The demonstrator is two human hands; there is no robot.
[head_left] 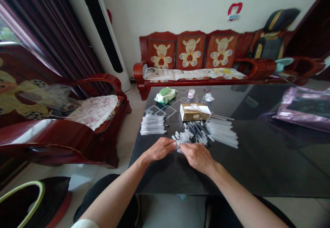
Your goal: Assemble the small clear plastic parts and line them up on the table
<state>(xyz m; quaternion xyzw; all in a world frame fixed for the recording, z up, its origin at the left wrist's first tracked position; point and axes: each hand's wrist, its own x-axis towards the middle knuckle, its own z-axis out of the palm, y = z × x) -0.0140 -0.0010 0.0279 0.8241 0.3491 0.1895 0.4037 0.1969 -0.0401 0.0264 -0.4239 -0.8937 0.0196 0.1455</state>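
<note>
At one table (257, 162), left hand (162, 148), right hand (198, 156), both touching one white cap pile (184, 136), grip state unclear.

soft daylight, left window (5, 34) | tabletop (257, 162) reflections | edges stretched, blurred

The tubes (153, 125) are white, the table (257, 162) black, diamond-patterned

Both arms fwd, converging approx. mid-view. L forearm (121, 188) bare, angled up & to R; pale sleeve edge (84, 224) nr L elbow. R forearm (239, 193) bare, angled up & to L. L hand (160, 149) back up, fingers together, pointing R. R hand (198, 157) back up, fingers bent, pointing L. Fingertips v. close tog.; exact grip too small to tell.
</note>
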